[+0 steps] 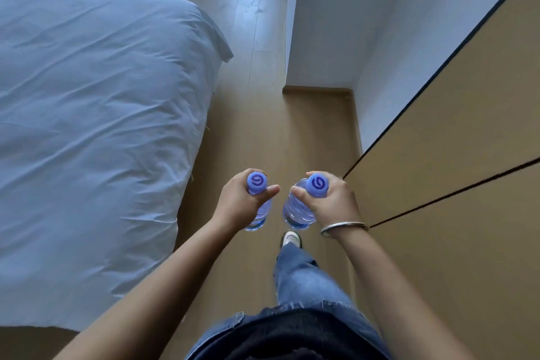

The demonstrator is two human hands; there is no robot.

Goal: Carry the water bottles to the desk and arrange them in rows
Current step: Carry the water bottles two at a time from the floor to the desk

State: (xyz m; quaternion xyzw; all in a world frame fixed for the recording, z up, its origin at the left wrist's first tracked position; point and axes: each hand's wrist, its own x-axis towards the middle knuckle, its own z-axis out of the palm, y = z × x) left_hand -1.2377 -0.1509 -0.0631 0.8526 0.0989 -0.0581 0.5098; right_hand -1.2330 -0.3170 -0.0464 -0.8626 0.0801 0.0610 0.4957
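Two clear water bottles with blue caps hang upright in front of me, above the wooden floor. My left hand (244, 202) grips the neck of the left water bottle (257, 183), whose body shows below the fingers. My right hand (331, 199) grips the neck of the right water bottle (301, 209); a silver bangle sits on that wrist. The bottles are side by side, a small gap apart. No desk is in view.
A bed with a light blue cover (96, 126) fills the left side. A tan wardrobe front (467, 155) lines the right. A white wall corner (321, 38) juts ahead. A wooden floor strip (257, 131) runs between them; my leg and shoe (290, 238) are below.
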